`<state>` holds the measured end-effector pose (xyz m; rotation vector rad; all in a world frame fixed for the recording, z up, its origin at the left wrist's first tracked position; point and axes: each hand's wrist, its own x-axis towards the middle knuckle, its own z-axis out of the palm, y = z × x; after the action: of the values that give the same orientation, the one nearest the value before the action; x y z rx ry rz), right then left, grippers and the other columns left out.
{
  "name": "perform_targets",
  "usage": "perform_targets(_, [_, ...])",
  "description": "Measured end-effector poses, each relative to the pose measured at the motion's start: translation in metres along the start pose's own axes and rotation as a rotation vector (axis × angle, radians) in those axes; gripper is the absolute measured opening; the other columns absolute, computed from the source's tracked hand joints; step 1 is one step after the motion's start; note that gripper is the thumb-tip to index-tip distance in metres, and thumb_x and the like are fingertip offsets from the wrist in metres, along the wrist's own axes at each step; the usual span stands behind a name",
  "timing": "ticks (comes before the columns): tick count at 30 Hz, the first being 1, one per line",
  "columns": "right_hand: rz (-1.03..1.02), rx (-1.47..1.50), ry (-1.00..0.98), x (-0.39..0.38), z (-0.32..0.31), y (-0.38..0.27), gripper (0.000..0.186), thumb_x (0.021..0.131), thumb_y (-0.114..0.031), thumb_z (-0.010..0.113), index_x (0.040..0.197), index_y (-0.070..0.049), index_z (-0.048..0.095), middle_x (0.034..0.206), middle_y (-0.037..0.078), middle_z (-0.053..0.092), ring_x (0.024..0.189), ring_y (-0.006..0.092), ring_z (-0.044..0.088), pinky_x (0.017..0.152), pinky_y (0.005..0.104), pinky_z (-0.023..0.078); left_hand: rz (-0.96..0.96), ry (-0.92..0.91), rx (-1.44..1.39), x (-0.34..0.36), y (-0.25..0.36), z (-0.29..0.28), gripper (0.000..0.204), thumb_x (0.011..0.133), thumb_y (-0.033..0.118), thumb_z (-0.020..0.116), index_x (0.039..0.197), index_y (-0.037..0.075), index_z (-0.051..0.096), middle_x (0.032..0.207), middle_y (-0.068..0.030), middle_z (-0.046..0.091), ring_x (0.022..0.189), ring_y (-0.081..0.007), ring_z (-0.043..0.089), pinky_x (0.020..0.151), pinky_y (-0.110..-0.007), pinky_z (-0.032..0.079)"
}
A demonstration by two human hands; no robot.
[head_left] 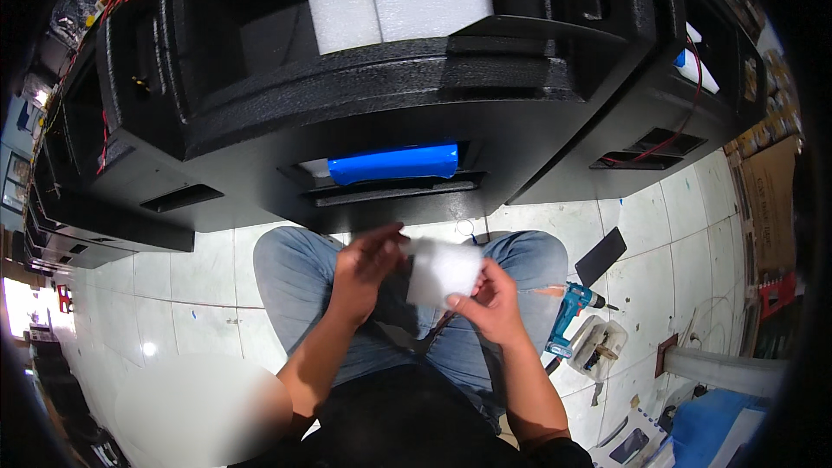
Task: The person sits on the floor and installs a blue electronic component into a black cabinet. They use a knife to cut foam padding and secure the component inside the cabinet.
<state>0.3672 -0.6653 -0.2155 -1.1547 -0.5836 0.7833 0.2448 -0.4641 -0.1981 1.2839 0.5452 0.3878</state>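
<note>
My right hand pinches a white foam piece by its right edge, thumb in front, above my lap. Beside the foam's left edge, my left hand has its fingers stretched out and slightly blurred; it appears to hold nothing. Straight ahead stands a large black cabinet. A blue-wrapped block sits in the slot in its front face. Two more white foam pieces, one upright and one lying sideways, rest in the cabinet's upper recess.
To the right of my knee lie a teal cordless drill, a small open tub of small parts and a dark flat panel on white floor tiles. Another black cabinet with a red wire stands at the right. Cardboard leans farther right.
</note>
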Motion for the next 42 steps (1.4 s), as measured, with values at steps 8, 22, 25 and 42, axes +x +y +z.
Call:
perform_targets(8, [-0.194,0.211,0.503,-0.003,-0.024,0.041,0.05,0.087,-0.001,0.076,0.13,0.001,0.051,0.122,0.014,0.065,0.108,0.0202,0.067,0.094,0.0347,0.055,-0.182,0.075,-0.382,0.045,0.012,0.071,0.054,0.093,0.049,0.071,0.132,0.013,0.06,0.131,-0.0131,0.065,0.12,-0.0332,0.064,0.105,-0.052,0.05])
perform_targets(22, [0.099,0.377,0.439,0.009,-0.059,0.081,0.04,0.088,-0.002,0.077,0.12,0.003,0.054,0.108,0.013,0.067,0.093,0.0188,0.068,0.073,0.0313,0.06,-0.263,0.402,-0.284,0.078,0.056,0.118,0.054,0.082,0.056,0.077,0.092,0.005,0.062,0.088,-0.0075,0.067,0.086,-0.0254,0.069,0.084,-0.05,0.058])
perform_targets(25, [0.057,0.366,0.381,0.008,-0.061,0.081,0.036,0.088,-0.003,0.077,0.117,0.003,0.056,0.107,0.011,0.067,0.093,0.0166,0.068,0.072,0.0308,0.06,-0.221,0.426,-0.273,0.079,0.052,0.118,0.056,0.082,0.061,0.073,0.093,0.007,0.062,0.091,-0.0061,0.066,0.087,-0.0234,0.067,0.08,-0.044,0.054])
perform_targets(42, [-0.034,0.49,0.272,-0.001,-0.059,0.081,0.04,0.087,-0.005,0.072,0.124,0.001,0.058,0.114,0.009,0.067,0.109,0.0166,0.063,0.095,0.0321,0.049,0.058,0.084,0.145,0.042,-0.042,0.105,0.026,0.099,0.017,0.072,0.117,-0.002,0.072,0.102,-0.0032,0.073,0.084,-0.008,0.063,0.077,-0.023,0.049])
